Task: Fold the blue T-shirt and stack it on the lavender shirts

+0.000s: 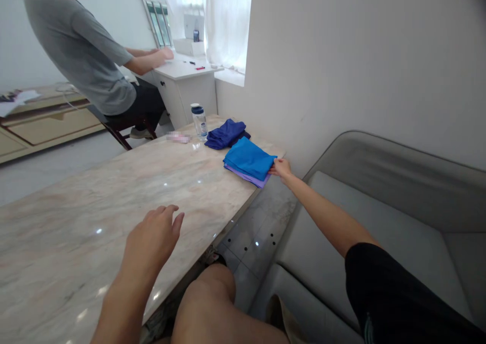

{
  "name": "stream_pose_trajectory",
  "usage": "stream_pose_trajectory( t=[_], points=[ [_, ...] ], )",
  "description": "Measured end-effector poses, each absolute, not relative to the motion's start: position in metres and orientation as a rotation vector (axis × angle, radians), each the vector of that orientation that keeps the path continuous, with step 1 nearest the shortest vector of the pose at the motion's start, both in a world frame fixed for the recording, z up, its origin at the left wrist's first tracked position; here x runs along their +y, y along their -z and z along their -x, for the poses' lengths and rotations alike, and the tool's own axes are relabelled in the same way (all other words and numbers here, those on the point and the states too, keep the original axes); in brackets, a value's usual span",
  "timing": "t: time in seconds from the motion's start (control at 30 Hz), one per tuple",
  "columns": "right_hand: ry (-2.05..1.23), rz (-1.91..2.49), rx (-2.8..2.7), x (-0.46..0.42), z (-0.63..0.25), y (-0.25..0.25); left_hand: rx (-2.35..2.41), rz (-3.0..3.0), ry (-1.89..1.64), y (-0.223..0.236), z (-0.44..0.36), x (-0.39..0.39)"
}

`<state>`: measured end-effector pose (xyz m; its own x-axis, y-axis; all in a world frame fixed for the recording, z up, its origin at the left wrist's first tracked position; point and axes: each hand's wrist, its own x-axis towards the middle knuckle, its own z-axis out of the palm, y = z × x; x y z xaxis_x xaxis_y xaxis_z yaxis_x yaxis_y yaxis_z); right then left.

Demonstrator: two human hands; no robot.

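My right hand (280,168) reaches out to the table's far right edge and pinches the corner of a folded bright blue cloth (248,157), thumb above and fingers beneath. Under it a folded purple cloth (261,183) sticks out along the front. Just behind lies a crumpled dark blue cloth (227,133), apart from my hands. Above the near part of the marble-patterned table (114,197) hovers my left hand (155,235), fingers loosely bent, thumb apart, nothing in it.
A clear water bottle (199,121) with a blue and white lid stands beside the dark cloth, near a small pink item (179,138). A grey sofa (341,207) is on my right. Another person (91,55) sits at a white desk (186,70) by the window.
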<state>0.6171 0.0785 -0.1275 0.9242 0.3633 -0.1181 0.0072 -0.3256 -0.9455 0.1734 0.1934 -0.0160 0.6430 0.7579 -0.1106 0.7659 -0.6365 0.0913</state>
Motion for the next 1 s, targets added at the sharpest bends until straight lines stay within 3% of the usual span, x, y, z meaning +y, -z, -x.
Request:
stream_pose_trajectory(
  t=[0.2,0.33,0.5,0.77,1.0],
  points=[
    [-0.456,2.01,-0.232,-0.042,-0.57,0.197,1.338,-2.631,0.221,0.012,-0.163,0.207],
    [-0.105,2.419,-0.956,-0.149,-0.546,0.245,1.281,-2.614,0.243,0.019,-0.172,0.21],
    [0.04,2.601,-1.05,-0.209,-0.523,0.293,1.026,-2.524,0.341,0.044,-0.185,0.197],
    [0.063,2.494,-1.224,-0.225,-0.515,0.295,0.775,-2.661,0.397,0.075,-0.212,0.149],
    [-0.142,2.309,-1.712,-0.263,-0.517,0.3,0.454,-2.729,0.048,0.095,-0.21,0.154]
  ],
)
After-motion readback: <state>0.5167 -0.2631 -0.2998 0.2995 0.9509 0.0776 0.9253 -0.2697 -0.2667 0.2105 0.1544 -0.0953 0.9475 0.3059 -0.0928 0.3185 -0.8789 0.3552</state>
